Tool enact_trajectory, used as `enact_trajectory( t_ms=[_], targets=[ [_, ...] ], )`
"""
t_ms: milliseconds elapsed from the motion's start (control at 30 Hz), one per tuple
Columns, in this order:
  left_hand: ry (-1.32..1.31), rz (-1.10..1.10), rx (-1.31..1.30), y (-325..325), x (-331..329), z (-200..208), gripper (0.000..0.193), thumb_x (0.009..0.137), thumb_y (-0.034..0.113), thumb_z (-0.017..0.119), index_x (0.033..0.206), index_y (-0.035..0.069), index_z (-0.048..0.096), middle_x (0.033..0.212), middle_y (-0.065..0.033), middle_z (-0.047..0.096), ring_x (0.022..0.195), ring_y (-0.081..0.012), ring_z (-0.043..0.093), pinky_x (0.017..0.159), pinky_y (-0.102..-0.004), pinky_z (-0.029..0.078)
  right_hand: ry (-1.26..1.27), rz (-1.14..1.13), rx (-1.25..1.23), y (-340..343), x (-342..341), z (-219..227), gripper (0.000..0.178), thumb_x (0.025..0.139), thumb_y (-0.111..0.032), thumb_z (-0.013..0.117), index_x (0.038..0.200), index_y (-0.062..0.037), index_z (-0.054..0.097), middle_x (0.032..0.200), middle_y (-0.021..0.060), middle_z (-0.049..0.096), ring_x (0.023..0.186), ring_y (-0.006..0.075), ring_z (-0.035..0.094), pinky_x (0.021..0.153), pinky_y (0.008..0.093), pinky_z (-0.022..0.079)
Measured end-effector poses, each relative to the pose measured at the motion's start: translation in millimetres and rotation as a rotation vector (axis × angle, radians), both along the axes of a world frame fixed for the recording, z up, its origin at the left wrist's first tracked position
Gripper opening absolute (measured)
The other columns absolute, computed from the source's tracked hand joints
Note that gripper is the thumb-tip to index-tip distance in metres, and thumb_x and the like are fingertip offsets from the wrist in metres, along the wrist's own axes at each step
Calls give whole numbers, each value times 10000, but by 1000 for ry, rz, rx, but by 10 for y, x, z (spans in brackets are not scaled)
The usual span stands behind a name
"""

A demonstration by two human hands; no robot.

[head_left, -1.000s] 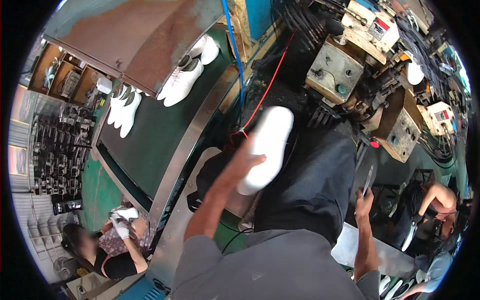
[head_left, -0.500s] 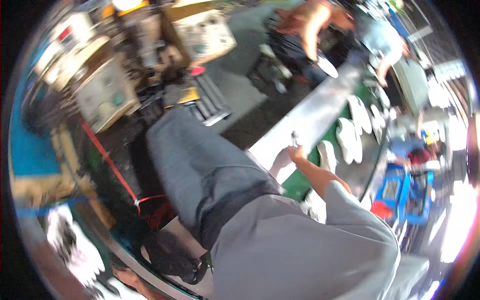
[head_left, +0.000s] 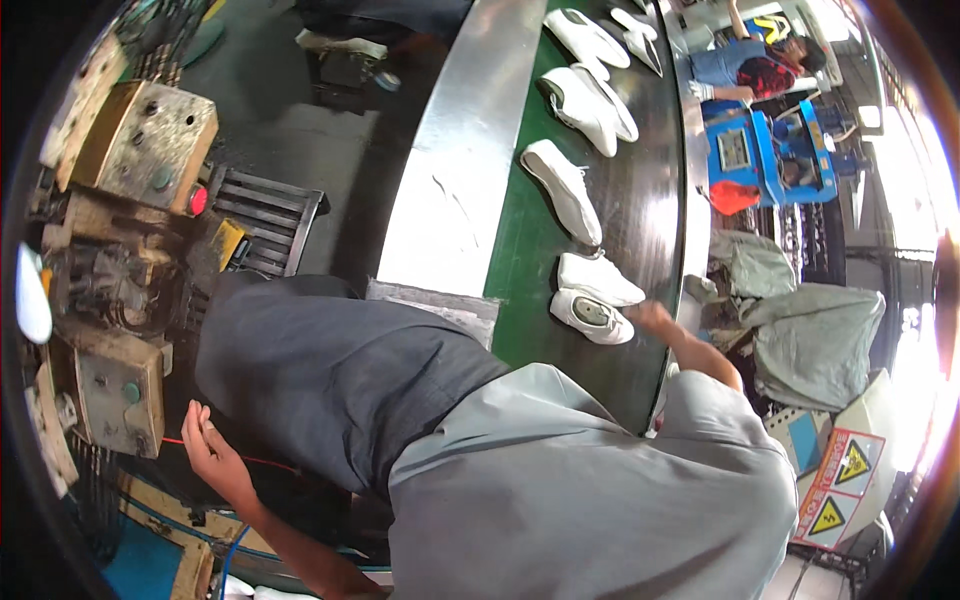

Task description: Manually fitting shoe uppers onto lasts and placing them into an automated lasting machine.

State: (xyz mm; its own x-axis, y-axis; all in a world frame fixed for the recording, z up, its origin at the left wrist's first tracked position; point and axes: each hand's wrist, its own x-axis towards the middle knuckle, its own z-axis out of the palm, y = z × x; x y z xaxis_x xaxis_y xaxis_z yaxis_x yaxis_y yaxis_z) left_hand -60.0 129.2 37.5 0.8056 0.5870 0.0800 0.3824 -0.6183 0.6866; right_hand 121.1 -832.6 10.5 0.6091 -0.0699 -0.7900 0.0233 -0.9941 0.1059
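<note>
On the green conveyor belt (head_left: 520,330), my right hand (head_left: 652,318) is at the toe end of a pair of white shoes. The nearer white shoe (head_left: 592,317) shows its opening, and the other white shoe (head_left: 598,278) lies against it. Blur and the shoe hide my right fingertips, so their grip is unclear. My left hand (head_left: 213,460) is low on the left with fingers stretched out and nothing in it, close to a worn machine box with a green button (head_left: 120,395).
More white shoes (head_left: 562,190) lie along the belt, beside a bare metal ledge (head_left: 440,190). Machine boxes (head_left: 150,140) and a slatted black rack (head_left: 265,215) stand left. At right are a blue machine (head_left: 765,155), grey cloth covers (head_left: 815,335) and a person (head_left: 750,70).
My view has swung toward the right. My right hand has left the metal ledge, where it held a small shiny thing, and reached across to the shoes. My left hand has come into view.
</note>
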Motion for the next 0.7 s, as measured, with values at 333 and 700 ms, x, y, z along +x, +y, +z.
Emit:
enact_trajectory(
  t_ms=[333, 700],
  targets=[
    [142, -219, 3, -377, 401, 258, 334, 1141, 17, 516, 1416, -85, 676, 1318, -205, 718, 1193, -314, 742, 1036, -418, 596, -515, -276, 229, 1223, -411, -437, 1057, 687, -432, 1023, 1540, -52, 526, 1511, 238, 592, 1445, 461, 514, 1219, 547, 432],
    [26, -451, -132, -1133, 1546, 584, 289, 1113, 7, 564, 1349, -70, 712, 1249, -168, 761, 1142, -265, 762, 1021, -377, 577, -809, -805, 600, 1959, 1470, -692, 748, 887, -429, 898, 1379, 61, 619, 1215, 224, 748, 1126, 343, 723, 989, 460, 560]
  ],
)
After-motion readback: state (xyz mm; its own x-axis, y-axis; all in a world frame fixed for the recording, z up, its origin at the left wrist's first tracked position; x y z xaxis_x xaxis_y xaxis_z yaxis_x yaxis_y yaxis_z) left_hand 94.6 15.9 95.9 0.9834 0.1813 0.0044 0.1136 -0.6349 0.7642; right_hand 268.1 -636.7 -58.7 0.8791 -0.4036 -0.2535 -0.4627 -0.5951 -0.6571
